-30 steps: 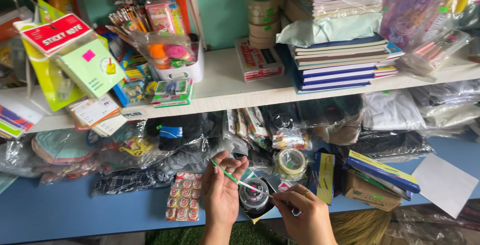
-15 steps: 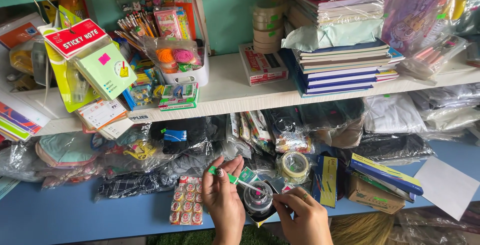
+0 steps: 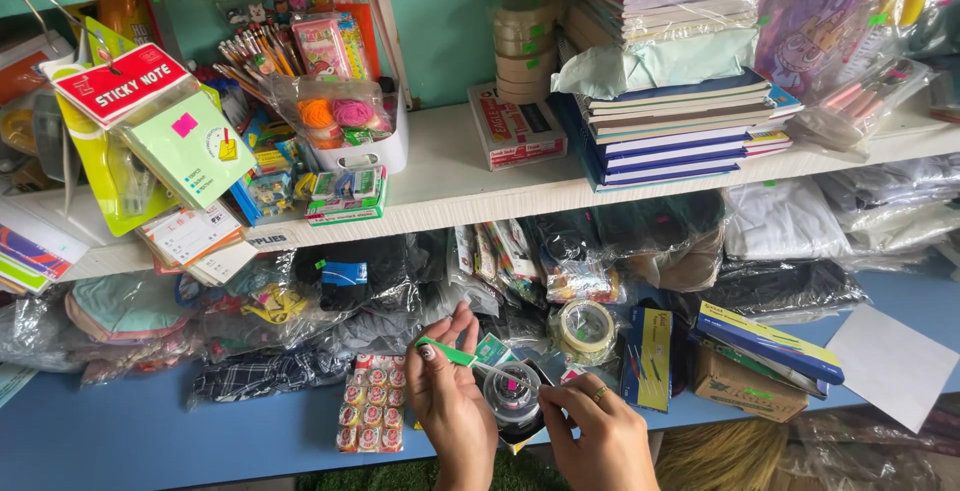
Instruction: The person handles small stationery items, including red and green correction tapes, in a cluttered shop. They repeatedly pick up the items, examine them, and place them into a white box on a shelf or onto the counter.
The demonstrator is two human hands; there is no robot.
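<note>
My left hand [image 3: 448, 399] pinches the upper end of a thin green-and-white strip of stickers [image 3: 470, 359] between thumb and fingers. My right hand [image 3: 598, 439], a ring on one finger, holds the strip's lower end near a small round clear tub [image 3: 511, 393] that sits in an open box between both hands. The strip runs slanted from upper left to lower right, stretched over the tub.
A roll of clear tape [image 3: 584, 328] lies just right of the tub. A packet of small round red items [image 3: 370, 403] lies to the left. A blue-yellow box [image 3: 767, 343] and white paper [image 3: 892, 366] lie right. The white shelf [image 3: 450, 186] above carries notebooks, tape rolls and pencils.
Both hands have shifted slightly with the strip still held; the left hand now grips it lower and closer to the tub. The view has wobbled a little.
</note>
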